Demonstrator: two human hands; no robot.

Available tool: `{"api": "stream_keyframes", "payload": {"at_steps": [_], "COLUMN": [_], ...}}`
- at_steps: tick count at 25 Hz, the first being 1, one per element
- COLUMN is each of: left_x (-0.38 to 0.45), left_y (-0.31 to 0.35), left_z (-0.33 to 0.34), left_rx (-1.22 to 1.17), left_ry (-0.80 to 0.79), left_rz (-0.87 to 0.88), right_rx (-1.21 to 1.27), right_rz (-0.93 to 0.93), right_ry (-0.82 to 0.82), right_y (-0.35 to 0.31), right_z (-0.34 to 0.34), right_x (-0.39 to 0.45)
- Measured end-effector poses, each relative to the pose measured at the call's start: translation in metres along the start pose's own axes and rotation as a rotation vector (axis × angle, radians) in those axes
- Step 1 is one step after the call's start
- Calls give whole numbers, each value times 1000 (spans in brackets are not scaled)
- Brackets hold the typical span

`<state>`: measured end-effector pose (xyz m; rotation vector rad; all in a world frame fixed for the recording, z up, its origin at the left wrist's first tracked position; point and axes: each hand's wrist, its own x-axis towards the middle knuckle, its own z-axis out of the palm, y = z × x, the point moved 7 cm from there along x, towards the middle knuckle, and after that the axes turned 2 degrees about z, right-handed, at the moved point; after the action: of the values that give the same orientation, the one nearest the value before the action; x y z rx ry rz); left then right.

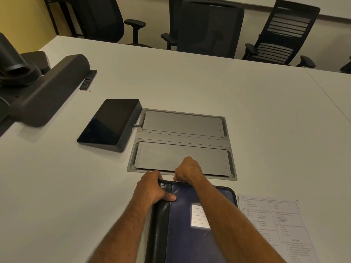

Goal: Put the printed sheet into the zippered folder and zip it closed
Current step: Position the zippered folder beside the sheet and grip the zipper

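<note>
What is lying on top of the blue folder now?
Both forearms cross the folder. The left hand grips its far left corner; the right hand pinches at its far edge. A white label shows. The inside is hidden.

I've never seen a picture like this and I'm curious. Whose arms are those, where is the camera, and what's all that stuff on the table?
The camera sits on a person's head and looks down, so you see their own arms. The left hand grips the far left corner of a dark blue zippered folder with black trim. The right hand pinches something at the folder's far edge, probably the zipper pull. A white printed sheet lies beside the folder on the white table, not inside yet. Farther off are a black tablet-like screen, grey flap covers set into the table, and a slim black remote.
</note>
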<state>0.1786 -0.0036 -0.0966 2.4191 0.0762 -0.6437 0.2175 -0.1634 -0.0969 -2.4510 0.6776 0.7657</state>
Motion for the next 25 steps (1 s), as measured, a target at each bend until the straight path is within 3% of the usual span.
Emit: {"api": "stream_keyframes", "payload": {"at_steps": [14,21,25], "left_x": [-1,-1,-2], "left_y": [-1,0,9], "left_z": [1,2,-2], "left_rx": [-15,11,158], "left_ry": [-9,-15,-19], "left_rz": [19,18,42], "right_rx": [-157,100,-56], "right_rz": [71,158,155], "right_ry": [29,-21,-31], "right_y": [81,127,125], "right_z": [-48,-68,-65], "right_x": [10,9,11]}}
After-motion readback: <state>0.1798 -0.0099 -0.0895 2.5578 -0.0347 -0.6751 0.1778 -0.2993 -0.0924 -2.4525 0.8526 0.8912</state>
